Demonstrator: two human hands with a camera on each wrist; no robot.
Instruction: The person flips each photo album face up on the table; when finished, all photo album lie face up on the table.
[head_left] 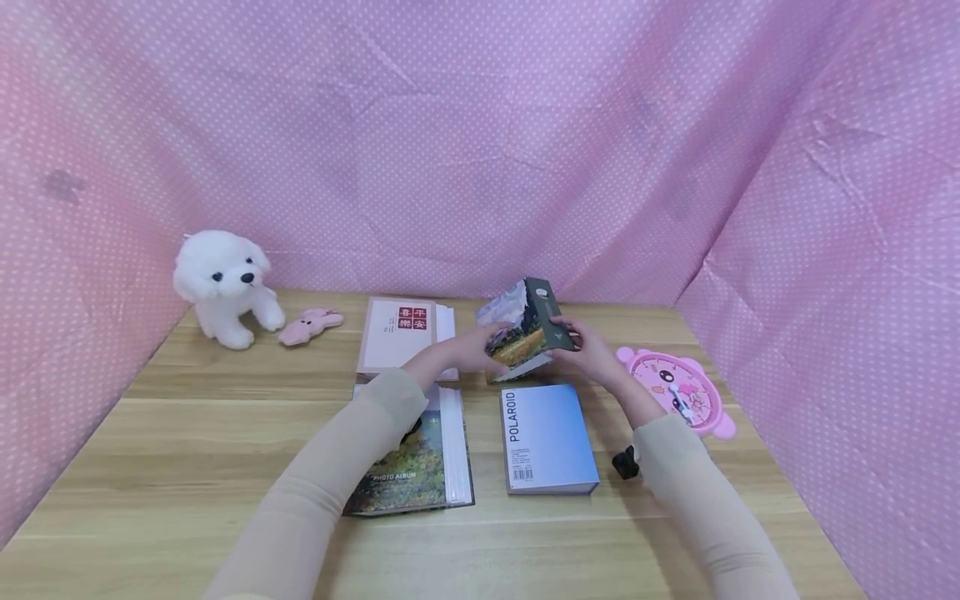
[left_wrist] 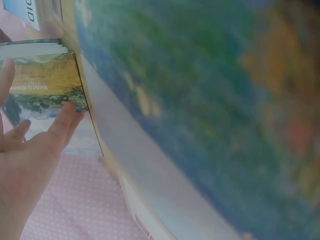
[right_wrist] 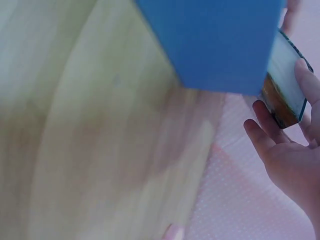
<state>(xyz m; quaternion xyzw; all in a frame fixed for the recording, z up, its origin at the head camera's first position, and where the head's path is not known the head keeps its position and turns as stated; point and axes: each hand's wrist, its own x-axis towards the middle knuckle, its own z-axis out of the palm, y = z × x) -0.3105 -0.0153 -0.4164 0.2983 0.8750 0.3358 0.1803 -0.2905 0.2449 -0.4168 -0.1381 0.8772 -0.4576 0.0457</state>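
Tilted photo album (head_left: pixel 527 332) | between left hand (head_left: pixel 478 348) and right hand (head_left: pixel 588 353)

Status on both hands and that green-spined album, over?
Left hand touching, right hand gripping the green-spined album. Album tilted. Nothing visibly blocking; blue POLAROID album lies nearer the person.

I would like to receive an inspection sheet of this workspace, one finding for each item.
Surface: wood-grain table, light-coloured.
Job's things: green-spined landscape album, tilted between the hands.
Clutter: POLAROID album, white album with red characters and dark-edged PHOTO ALBUM lie flat; white plush dog and pink rabbit-shaped item at left; pink clock at right.
Hands: left hand touches the green-spined cover; right hand grips the spine side.
Cables: nothing seen.
Surroundings: pink polka-dot cloth behind and on both sides.
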